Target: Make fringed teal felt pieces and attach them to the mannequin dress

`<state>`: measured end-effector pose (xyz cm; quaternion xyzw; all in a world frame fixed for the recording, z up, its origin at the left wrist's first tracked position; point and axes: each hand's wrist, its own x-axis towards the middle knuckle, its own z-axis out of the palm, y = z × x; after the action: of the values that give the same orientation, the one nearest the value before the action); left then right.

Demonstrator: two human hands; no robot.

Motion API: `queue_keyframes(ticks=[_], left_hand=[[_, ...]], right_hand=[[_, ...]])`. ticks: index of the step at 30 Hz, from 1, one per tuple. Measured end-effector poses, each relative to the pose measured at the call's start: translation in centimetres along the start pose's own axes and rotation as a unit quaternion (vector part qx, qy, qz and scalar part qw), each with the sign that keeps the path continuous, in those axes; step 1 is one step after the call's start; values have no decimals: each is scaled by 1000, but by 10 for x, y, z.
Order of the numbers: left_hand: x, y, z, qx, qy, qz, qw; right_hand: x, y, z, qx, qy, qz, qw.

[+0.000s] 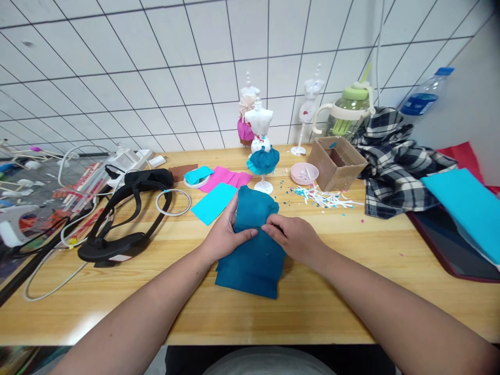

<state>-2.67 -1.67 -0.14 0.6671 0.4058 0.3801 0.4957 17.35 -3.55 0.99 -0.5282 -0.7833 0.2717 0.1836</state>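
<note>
Holding: the left hand [225,235] and the right hand [292,237] meet over a teal cloth [252,260], fingertips almost touching.
Left hand: fingers curled, thumb laid along a raised crease, pinching the fabric from its left side.
Right hand: fingers bent and closed on the same crease from the right; the fingertips are tucked under, so the exact grip is hard to tell.
Teal cloth: folded in layers, lying flat on the wooden table [117,291] near the front edge, directly before the person.
Crowding the far edge: a doll mannequin with a teal skirt [262,151] stands with its round base just beyond the cloth.
Left of the cloth: a light blue sheet [214,203] lies just beside the far left corner, with a pink sheet [226,178] behind it.
Further left: a white ring [173,202] and a black strap device [117,229], with cables trailing off the table.
Right of the mannequin: a pink dish [304,173], a cardboard box [338,162] and scattered paper scraps [324,197].
Far right: a plaid cloth [394,161] in a heap, well apart from the hands.
By the wall: two more mannequins [308,104], a green-lidded jug [351,109] and a water bottle [424,96].
</note>
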Motion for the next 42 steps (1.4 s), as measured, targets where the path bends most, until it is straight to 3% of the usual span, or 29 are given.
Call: queue_keyframes(ticks=[25,34,42], left_hand=[[-1,2,4,46,17,16,999],[1,-1,-4,-57,77,10,995],[0,2,0,-6,84,8,996]], right_hand=[[-1,-3,1,2,13,-3,1000],[1,2,0,31,8,5,999],[1,1,4,69,-6,-8,998]])
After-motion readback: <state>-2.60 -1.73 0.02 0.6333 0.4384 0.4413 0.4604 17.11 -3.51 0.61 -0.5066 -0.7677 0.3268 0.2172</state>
